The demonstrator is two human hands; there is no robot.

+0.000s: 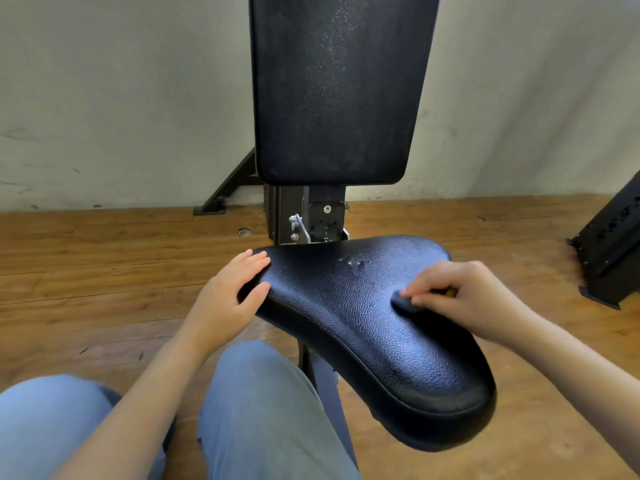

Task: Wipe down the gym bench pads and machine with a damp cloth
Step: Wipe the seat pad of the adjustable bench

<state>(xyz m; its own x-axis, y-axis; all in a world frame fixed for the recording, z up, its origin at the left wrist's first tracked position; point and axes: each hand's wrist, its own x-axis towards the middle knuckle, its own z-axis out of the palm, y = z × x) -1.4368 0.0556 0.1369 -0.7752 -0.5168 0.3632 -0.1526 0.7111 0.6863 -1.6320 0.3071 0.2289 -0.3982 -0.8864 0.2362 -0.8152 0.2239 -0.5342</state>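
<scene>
A black textured seat pad [349, 317] fills the middle of the view, with a few water drops near its far edge. The tall black back pad [332, 91] stands upright behind it on a metal post [304, 216]. My left hand [230, 296] rests flat on the seat's left edge, fingers apart, holding nothing. My right hand [460, 296] is closed on a small dark cloth [403, 301] and presses it onto the seat's right side; a bit of yellow shows under the fingers.
Wooden floor [104, 271] runs all round the bench, with a pale wall [121, 98] behind. A black machine frame [613, 244] stands at the right edge. A black brace [232, 185] angles down to the floor left of the post. My knees in blue jeans [263, 410] are below the seat.
</scene>
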